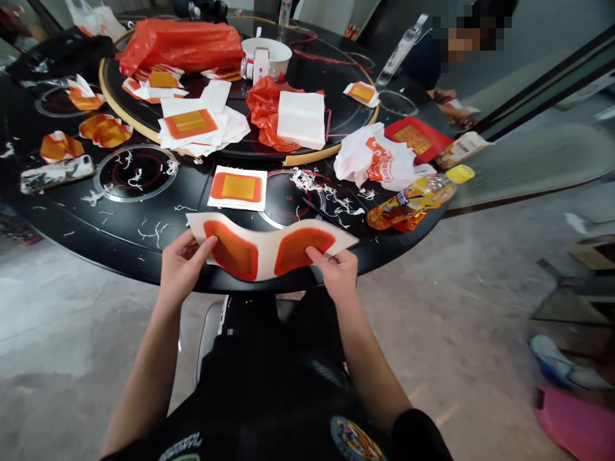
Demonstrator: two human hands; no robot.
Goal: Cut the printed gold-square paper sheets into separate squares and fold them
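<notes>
Both my hands hold a bent sheet of white paper with orange-red and gold panels (264,251) at the near edge of a round black table (144,246). My left hand (181,264) pinches its left end, thumb on top. Its right end is gripped the same way by my right hand (336,272). The sheet dips in the middle into a shallow fold. Just beyond it a flat sheet of the same paper (237,187) lies on the table.
Folded paper pieces (103,130) lie at the left, more sheets (189,125) and a red plastic bag (182,45) on the turntable. A drink bottle (416,200), a white bag (377,160), paper shreds (327,189), a phone (57,173). Another person sits at the far right.
</notes>
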